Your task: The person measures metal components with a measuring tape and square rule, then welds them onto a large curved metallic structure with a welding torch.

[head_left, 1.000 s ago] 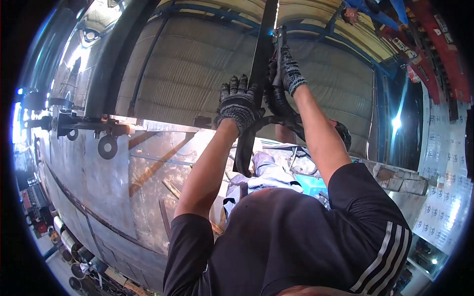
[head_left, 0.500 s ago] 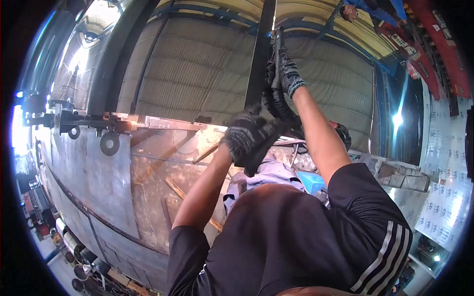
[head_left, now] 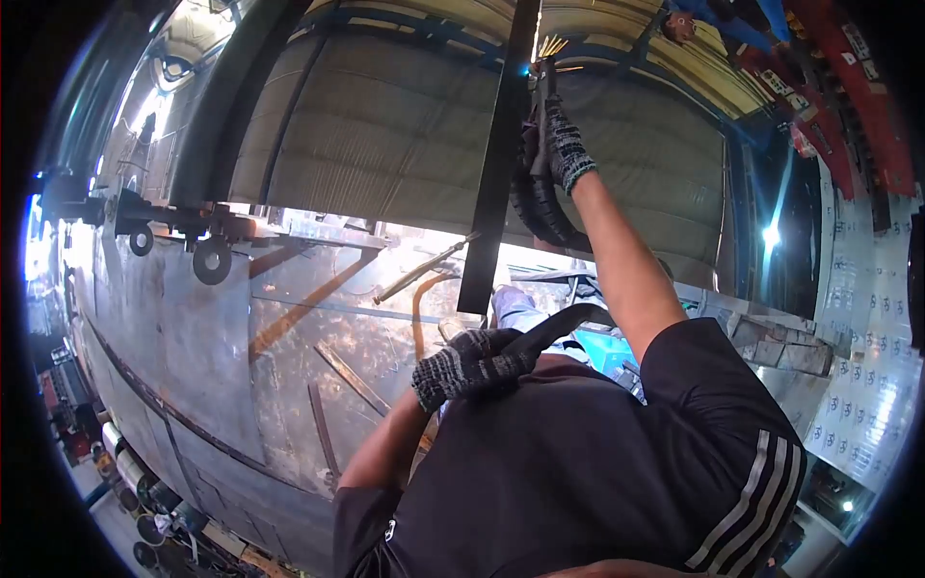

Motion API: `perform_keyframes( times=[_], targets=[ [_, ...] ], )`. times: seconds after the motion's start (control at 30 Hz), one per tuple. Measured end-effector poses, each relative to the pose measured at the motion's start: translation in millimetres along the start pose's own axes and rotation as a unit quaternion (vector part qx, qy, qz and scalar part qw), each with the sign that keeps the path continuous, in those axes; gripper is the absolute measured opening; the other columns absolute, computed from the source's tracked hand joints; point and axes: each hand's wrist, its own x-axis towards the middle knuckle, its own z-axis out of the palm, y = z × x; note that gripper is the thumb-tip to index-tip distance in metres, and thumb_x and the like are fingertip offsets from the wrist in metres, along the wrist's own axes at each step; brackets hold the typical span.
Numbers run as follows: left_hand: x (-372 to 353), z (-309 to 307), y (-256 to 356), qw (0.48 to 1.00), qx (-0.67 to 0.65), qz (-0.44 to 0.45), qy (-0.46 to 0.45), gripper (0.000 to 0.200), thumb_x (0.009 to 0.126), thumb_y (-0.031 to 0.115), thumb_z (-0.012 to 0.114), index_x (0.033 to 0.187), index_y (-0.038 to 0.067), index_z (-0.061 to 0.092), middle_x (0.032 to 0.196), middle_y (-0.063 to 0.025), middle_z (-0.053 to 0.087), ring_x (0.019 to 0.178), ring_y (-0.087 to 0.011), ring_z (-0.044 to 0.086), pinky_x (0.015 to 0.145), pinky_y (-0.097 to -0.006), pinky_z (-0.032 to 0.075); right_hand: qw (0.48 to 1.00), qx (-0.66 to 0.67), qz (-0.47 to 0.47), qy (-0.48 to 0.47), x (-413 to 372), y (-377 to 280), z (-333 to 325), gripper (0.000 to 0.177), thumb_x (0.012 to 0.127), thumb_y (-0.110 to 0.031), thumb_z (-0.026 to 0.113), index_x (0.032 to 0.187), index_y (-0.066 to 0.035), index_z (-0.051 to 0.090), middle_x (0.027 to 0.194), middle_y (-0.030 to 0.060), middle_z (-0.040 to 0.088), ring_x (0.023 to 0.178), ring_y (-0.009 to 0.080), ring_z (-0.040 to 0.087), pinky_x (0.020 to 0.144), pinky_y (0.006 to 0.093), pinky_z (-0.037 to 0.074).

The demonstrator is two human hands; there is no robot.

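My right hand (head_left: 567,144), in a grey-and-black knitted glove, is raised and wrapped round a welding torch (head_left: 546,91). A bright bluish arc and yellow sparks show at the torch tip, against the edge of a long dark metal bar (head_left: 494,183). From the torch a thick black hose (head_left: 540,214) curves down behind my forearm. Close to my chest, below the bar's lower end, my gloved left hand (head_left: 472,364) is closed around a dark strap-like piece (head_left: 568,326). What that piece is I cannot make out; its far end passes behind my right arm.
A stained metal surface (head_left: 193,337) lies to the left, with thin rods (head_left: 352,376) on it. Ring-ended metal fittings (head_left: 212,260) line its far edge. A blue container (head_left: 609,354) sits beyond my chest. At top right is another person (head_left: 723,21) near red beams (head_left: 838,135).
My left hand has come down from beside the bar towards my chest, baring the bar's lower end. Yellow sparks now fly from the torch tip. My right hand has barely moved.
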Motion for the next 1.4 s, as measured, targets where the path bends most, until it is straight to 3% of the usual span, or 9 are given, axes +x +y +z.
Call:
perform_keyframes(
  times=[0.07,0.4,0.53,0.6,0.73,0.83,1.07,1.2,1.4],
  targets=[
    [1.8,2.5,-5.4,1.000,-0.002,-0.013,0.003,0.041,0.095,0.031,0.065,0.125,0.002,0.064,0.099,-0.0075,0.072,0.093,-0.0142,0.067,0.083,-0.0323,0.054,1.000,0.002,0.026,0.012,-2.4,-0.7,0.3,0.056,0.094,-0.071,0.048,0.098,-0.017,0.061,0.068,0.0027,0.059,0.052,0.0180,0.055,0.048,0.0356,0.048],
    [-7.8,9.9,-29.7,0.996,0.070,0.027,0.057,0.037,0.097,0.034,0.065,0.118,0.003,0.068,0.099,-0.0094,0.072,0.092,-0.0142,0.066,0.082,-0.0336,0.053,0.999,0.022,0.033,-0.022,-5.1,4.1,-3.5,0.051,0.094,-0.070,0.050,0.095,-0.020,0.061,0.064,0.0018,0.056,0.050,0.0178,0.054,0.047,0.0390,0.048],
    [-27.2,-5.6,-62.5,0.988,0.003,-0.129,0.079,0.038,0.096,0.034,0.070,0.120,0.005,0.070,0.091,-0.0013,0.071,0.082,-0.0077,0.062,0.074,-0.0275,0.052,1.000,0.013,0.015,-0.006,2.6,11.0,-8.3,0.054,0.095,-0.071,0.047,0.093,-0.019,0.061,0.065,0.0011,0.056,0.052,0.0173,0.054,0.047,0.0374,0.047],
    [-42.2,-11.4,-83.1,0.989,0.006,-0.092,0.115,0.038,0.096,0.037,0.070,0.116,0.005,0.071,0.088,0.0000,0.070,0.076,-0.0069,0.061,0.069,-0.0270,0.051,1.000,-0.010,0.013,0.014,-0.3,9.4,-5.4,0.059,0.094,-0.074,0.045,0.092,-0.017,0.062,0.067,0.0014,0.057,0.055,0.0174,0.055,0.047,0.0360,0.046],
    [-63.4,-17.3,-108.6,0.972,-0.043,-0.161,0.165,0.039,0.093,0.039,0.072,0.112,0.006,0.073,0.086,-0.0039,0.072,0.076,-0.0147,0.066,0.068,-0.0335,0.053,0.999,0.017,0.044,0.001,-14.1,3.3,-0.7,0.062,0.093,-0.075,0.044,0.093,-0.016,0.061,0.064,0.0031,0.057,0.051,0.0194,0.056,0.046,0.0366,0.047],
    [-79.1,-31.2,-156.4,0.927,0.207,-0.227,0.215,0.052,0.084,0.047,0.075,0.109,0.002,0.072,0.088,-0.0197,0.073,0.087,-0.0310,0.071,0.080,-0.0397,0.053,0.999,0.014,0.048,-0.003,-16.3,11.2,-3.6,0.057,0.094,-0.074,0.045,0.094,-0.018,0.060,0.063,0.0014,0.056,0.050,0.0181,0.055,0.046,0.0366,0.047],
    [-95.9,-50.8,-232.4,0.873,0.336,-0.301,0.186,0.058,0.083,0.054,0.071,0.114,0.005,0.072,0.107,-0.0215,0.072,0.104,-0.0355,0.069,0.090,-0.0429,0.052,0.999,-0.005,0.043,-0.006,-16.4,22.2,-2.1,0.052,0.093,-0.073,0.048,0.094,-0.021,0.059,0.064,-0.0029,0.056,0.050,0.0154,0.054,0.048,0.0371,0.047],
    [-99.0,-56.8,-271.0,0.891,0.209,-0.325,0.238,0.052,0.087,0.043,0.071,0.124,0.007,0.068,0.121,-0.0194,0.070,0.117,-0.0336,0.065,0.099,-0.0406,0.049,0.998,0.048,0.034,-0.031,-26.6,24.7,-0.3,0.052,0.094,-0.072,0.048,0.093,-0.021,0.059,0.064,-0.0023,0.056,0.050,0.0157,0.053,0.048,0.0363,0.046],
    [-73.8,-74.6,-289.2,0.902,0.214,-0.273,0.257,0.047,0.085,0.030,0.066,0.125,0.007,0.067,0.119,-0.0163,0.071,0.116,-0.0287,0.065,0.099,-0.0363,0.048,0.998,0.025,0.053,-0.005,-34.0,20.2,2.9,0.053,0.094,-0.072,0.047,0.094,-0.021,0.059,0.066,-0.0005,0.058,0.051,0.0172,0.054,0.048,0.0378,0.047]
  ],
)
